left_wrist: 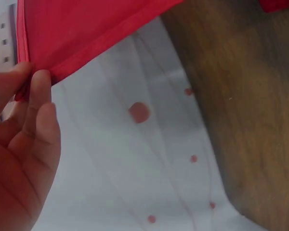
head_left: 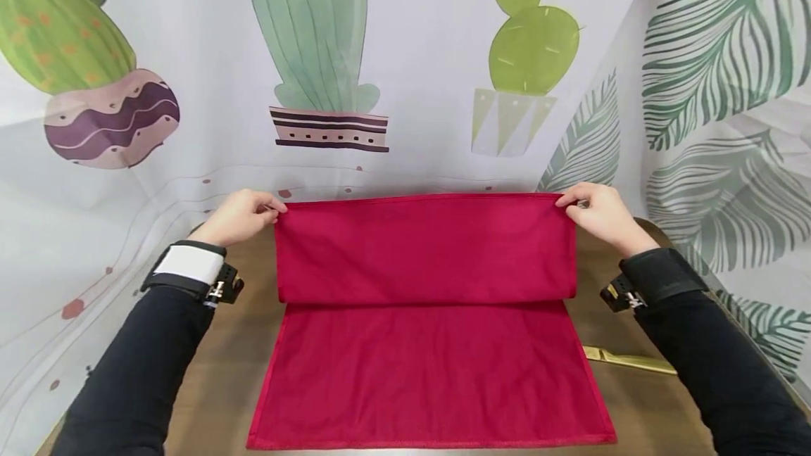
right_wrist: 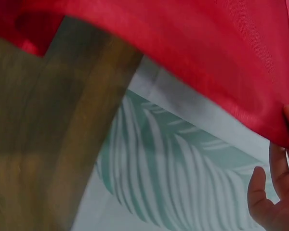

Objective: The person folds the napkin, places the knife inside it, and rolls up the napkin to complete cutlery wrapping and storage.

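A red cloth napkin [head_left: 431, 371] spreads over the wooden table, its far part raised off the surface and stretched between both hands. My left hand [head_left: 243, 215] pinches the far left corner between thumb and fingers; the left wrist view shows the hemmed corner of the napkin [left_wrist: 86, 38] in that pinch. The far right corner is pinched by my right hand [head_left: 598, 211], and in the right wrist view the napkin's edge [right_wrist: 192, 72] sags down from those fingertips. The raised part hangs as a straight band, and its lower edge overlaps the flat near part in the head view.
A gold-coloured knife [head_left: 627, 359] lies on the wooden table [head_left: 215, 371] at the right, one end by the napkin's right edge and the other behind the right sleeve. Beyond the table hangs a white curtain [head_left: 431, 55] printed with cacti and leaves.
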A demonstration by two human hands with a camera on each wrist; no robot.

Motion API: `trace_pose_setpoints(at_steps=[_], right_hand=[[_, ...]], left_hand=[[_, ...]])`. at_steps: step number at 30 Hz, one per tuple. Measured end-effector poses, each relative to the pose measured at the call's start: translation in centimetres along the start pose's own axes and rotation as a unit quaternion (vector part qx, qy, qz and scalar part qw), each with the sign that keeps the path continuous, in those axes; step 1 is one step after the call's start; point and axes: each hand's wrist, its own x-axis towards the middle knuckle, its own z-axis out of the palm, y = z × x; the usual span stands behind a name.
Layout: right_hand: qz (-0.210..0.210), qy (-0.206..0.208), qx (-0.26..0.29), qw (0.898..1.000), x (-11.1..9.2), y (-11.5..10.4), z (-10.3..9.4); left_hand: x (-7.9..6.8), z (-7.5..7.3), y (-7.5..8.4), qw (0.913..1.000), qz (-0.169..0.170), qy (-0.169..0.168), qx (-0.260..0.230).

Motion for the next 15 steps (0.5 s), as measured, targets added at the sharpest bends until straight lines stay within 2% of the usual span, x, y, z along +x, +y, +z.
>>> trace_pose_setpoints(at_steps=[4,8,11,12,14,15], right_hand=[[0.037,-0.013,0.012,0.999,1.0,1.0,1.5],[0.047,-0.04,0.012,0.998,1.5,2.2,3.6],[0.057,-0.068,0.009,0.996,1.4,3.2,5.2],[0.063,-0.077,0.005,0.995,1.3,3.6,5.7],[0.078,-0.098,-0.001,0.992,1.2,4.3,6.6],[0.083,-0.106,-0.005,0.991,1.2,4.6,6.9]], left_hand=[[2.0,2.1,-0.9,0.9992,-0.036,-0.016,-0.01],[3.7,5.1,-2.8,0.996,-0.08,-0.04,-0.009],[5.5,8.2,-6.1,0.9938,-0.093,-0.058,0.019],[6.3,9.7,-8.2,0.9957,-0.074,-0.049,0.028],[7.4,11.8,-10.7,0.9957,-0.062,-0.048,0.047],[7.9,13.1,-12.4,0.9969,-0.039,-0.03,0.061]])
